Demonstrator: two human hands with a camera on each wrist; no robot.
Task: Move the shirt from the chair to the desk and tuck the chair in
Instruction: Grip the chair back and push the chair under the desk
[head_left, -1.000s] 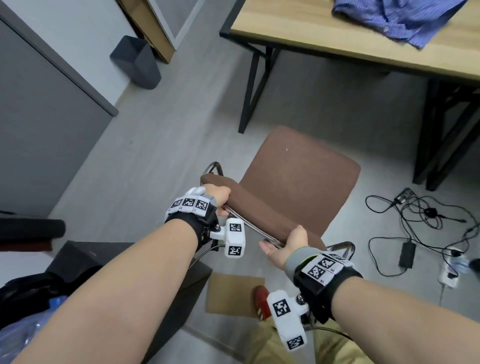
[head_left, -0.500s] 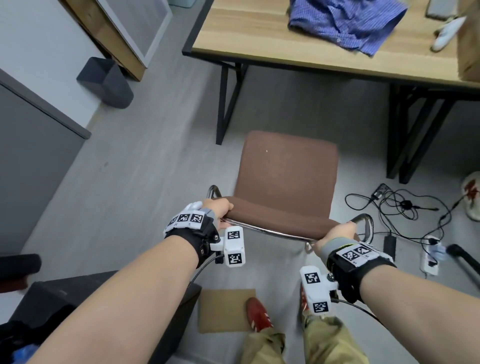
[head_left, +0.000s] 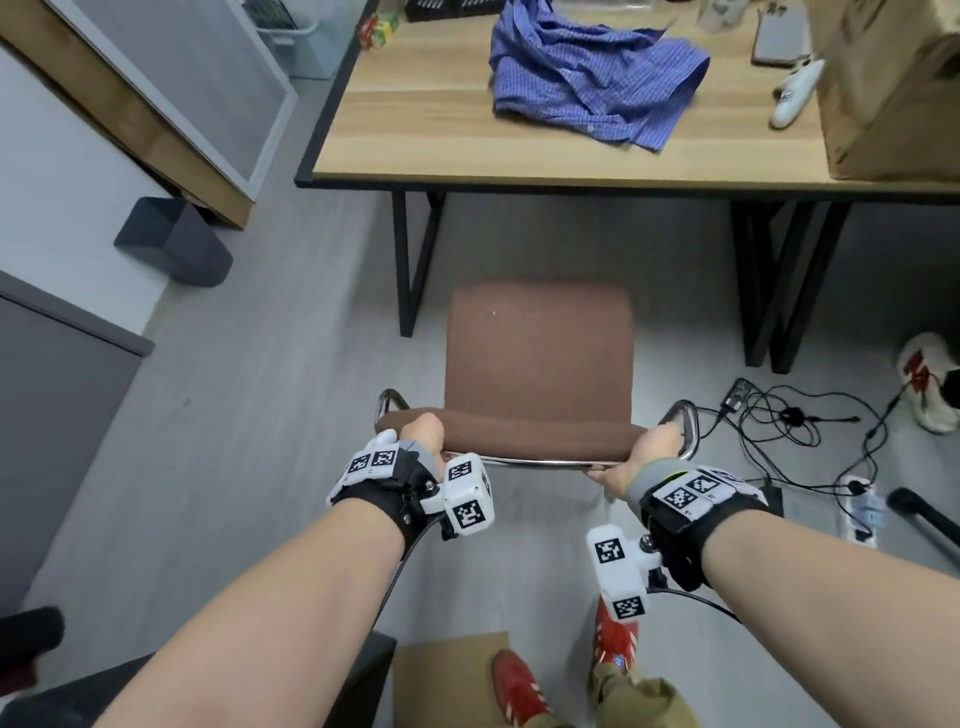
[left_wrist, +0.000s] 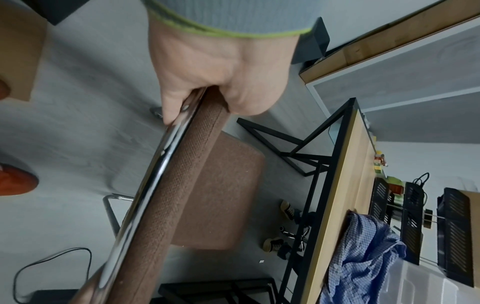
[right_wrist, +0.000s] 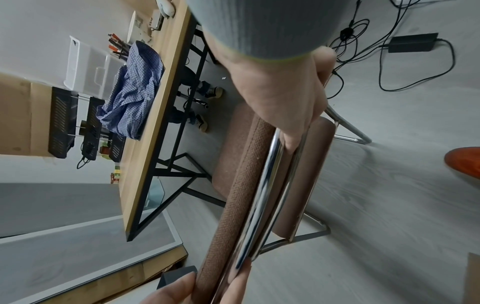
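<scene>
One brown chair (head_left: 540, 364), gripped at the backrest by two hands, the left (head_left: 422, 435) and the right (head_left: 649, 457). On the one worktop (head_left: 415, 140): one blue checked shirt (head_left: 597, 83), one cardboard box (head_left: 893, 88), one phone (head_left: 782, 36). On the floor: two red shoes (head_left: 519, 691), one dark bin (head_left: 171, 241), one white power strip (head_left: 860, 512), one tangle of cables (head_left: 789, 421).

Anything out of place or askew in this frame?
Only minor things: the shirt lies crumpled, not folded, on the desk, and loose cables sprawl on the floor right of the chair.
</scene>
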